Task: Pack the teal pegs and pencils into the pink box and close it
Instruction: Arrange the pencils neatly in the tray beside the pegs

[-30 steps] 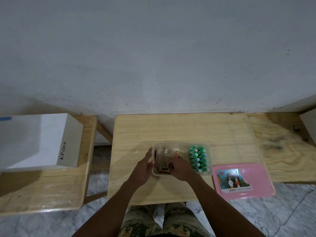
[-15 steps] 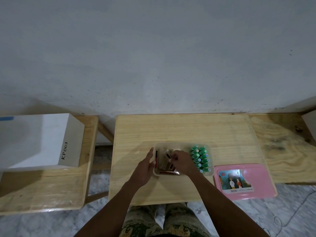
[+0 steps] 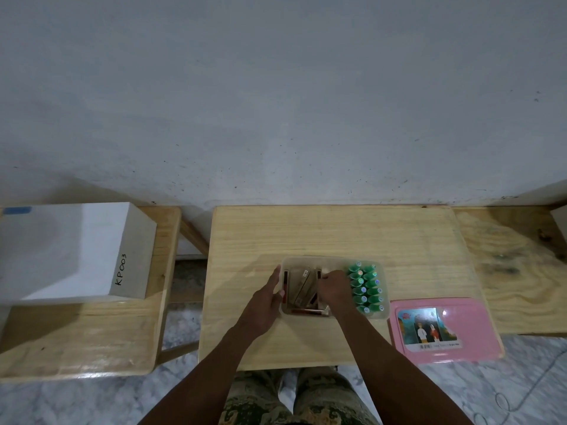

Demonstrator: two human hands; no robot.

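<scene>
A translucent box (image 3: 334, 258) sits near the front of the small wooden table (image 3: 337, 231). Teal pegs (image 3: 365, 289) stand upright in rows in its right part. Brown and red pencils (image 3: 302, 286) lie in its left part. My left hand (image 3: 264, 302) holds the box's left wall, with the thumb at the rim. My right hand (image 3: 334, 289) is inside the box between pencils and pegs, its fingers pinched on a pencil near the back. The pink lid (image 3: 472, 329), with a picture sticker, lies flat on the table to the right of the box.
A white box (image 3: 76, 250) marked KP003 stands on a wooden bench (image 3: 92, 332) at the left. Another wooden surface (image 3: 515, 271) adjoins the table on the right. A grey wall rises right behind the table. My knees are below the front edge.
My right hand has moved from the box's front corner toward its back, shifting pencils inside. My left hand has stayed on the left wall.
</scene>
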